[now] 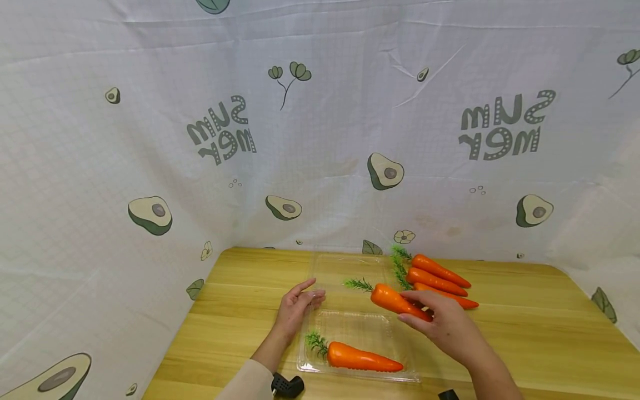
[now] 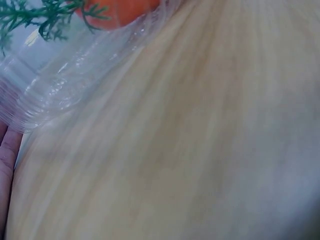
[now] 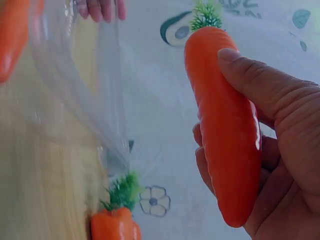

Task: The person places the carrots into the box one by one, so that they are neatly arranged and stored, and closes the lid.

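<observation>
My right hand holds an orange carrot with a green leafy top, thumb on one side and fingers round the other. The carrot is above the clear plastic box, its top pointing left. Inside the box's front half lies another carrot, tip to the right. At the box's left side is my left hand, its fingers extended against the clear plastic near the fold between tray and lid. The left wrist view catches only some fingers beside the plastic edge.
Several more carrots lie side by side at the back right of the wooden table. A white cloth printed with avocados hangs behind and at the sides. A black object is near the left wrist.
</observation>
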A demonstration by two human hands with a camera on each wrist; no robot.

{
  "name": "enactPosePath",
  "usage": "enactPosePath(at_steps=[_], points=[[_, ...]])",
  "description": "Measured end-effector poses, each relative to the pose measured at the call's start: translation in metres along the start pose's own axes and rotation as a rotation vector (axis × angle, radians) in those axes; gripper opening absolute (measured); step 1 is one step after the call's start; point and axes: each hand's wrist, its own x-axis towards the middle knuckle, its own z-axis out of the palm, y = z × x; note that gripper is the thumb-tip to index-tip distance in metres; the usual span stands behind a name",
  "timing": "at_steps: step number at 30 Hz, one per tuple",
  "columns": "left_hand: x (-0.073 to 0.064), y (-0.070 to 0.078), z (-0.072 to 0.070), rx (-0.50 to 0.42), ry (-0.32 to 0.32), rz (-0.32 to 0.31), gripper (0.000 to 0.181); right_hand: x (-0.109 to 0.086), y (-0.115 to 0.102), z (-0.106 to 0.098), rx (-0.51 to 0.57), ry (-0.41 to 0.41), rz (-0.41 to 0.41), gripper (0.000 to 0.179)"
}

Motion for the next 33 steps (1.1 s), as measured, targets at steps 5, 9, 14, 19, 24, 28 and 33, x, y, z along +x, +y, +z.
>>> enactPosePath(at_steps=[5,9,14,19,24,28,33], points=[[-0.001,0.000,-0.001,-0.010,-0.006,0.008,0.050,0.000,-0.007,0.013,0.102,-0.066,-0.064,0.042],[-0.001,-0.001,-0.001,-0.015,-0.005,0.020,0.049,0.003,-0.012,0.021,0.136,-0.134,-0.044,0.046],[-0.001,-0.001,0.000,0.046,0.001,0.021,0.046,0.004,-0.014,0.032,0.173,-0.191,-0.043,0.047],[-0.001,0.000,0.000,0.097,0.006,0.032,0.046,0.005,-0.016,0.043,0.209,-0.259,-0.065,0.047],[-0.001,0.000,-0.001,0.071,-0.018,0.048,0.049,0.007,-0.017,0.052,0.226,-0.312,-0.060,0.044],[-0.002,0.001,-0.001,0.034,-0.016,0.035,0.049,0.007,-0.017,0.059,0.216,-0.334,-0.050,0.043],[-0.002,0.002,0.001,0.014,0.006,0.010,0.049,0.008,-0.014,0.069,0.129,-0.341,-0.073,0.042]])
